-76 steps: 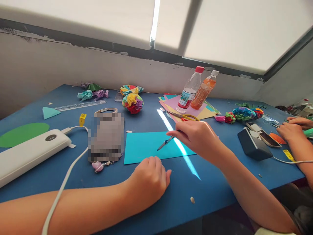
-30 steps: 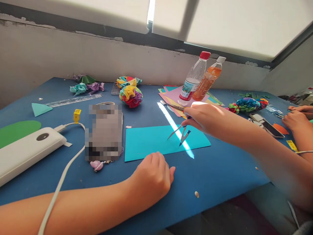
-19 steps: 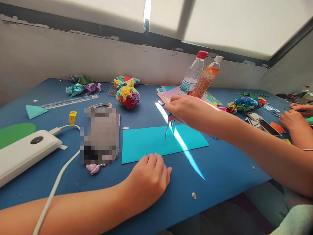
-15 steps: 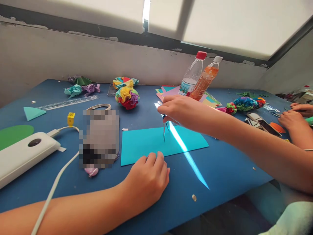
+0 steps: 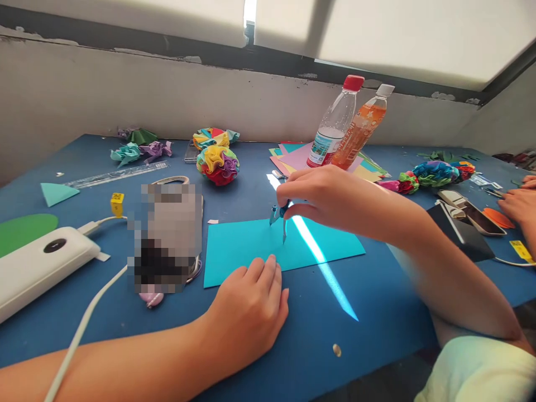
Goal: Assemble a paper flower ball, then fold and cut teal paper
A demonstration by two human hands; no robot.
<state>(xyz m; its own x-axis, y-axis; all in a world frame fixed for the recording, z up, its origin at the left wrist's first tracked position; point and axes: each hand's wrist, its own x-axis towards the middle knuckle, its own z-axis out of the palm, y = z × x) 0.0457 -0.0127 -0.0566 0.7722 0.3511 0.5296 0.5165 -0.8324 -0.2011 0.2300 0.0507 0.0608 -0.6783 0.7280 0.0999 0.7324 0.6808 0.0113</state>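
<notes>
A sheet of turquoise paper [image 5: 238, 245] lies on the blue table in front of me. My right hand [image 5: 312, 192] grips a drawing compass [image 5: 285, 215] by its top, palm down, with its legs spread and pointing at the sheet. Its pointed leg reaches the paper; whether the pencil leg touches cannot be made out. My left hand [image 5: 255, 304] rests at the sheet's near edge, fingers stretched out, their tips on the paper. A bright strip of sunlight crosses the sheet beside the compass.
Left of the paper lies a blurred-out object [image 5: 171, 240], beside a white power bank [image 5: 50, 265] with a cable. Two bottles [image 5: 330, 134] stand behind on coloured papers. Folded paper balls [image 5: 218, 166] sit further back. Another person's hand [image 5: 519, 204] is at the far right.
My right hand has turned, and the compass legs have swung round: the pencil leg now stands left of the pointed leg. My right elbow has dropped lower. The left hand has barely moved.
</notes>
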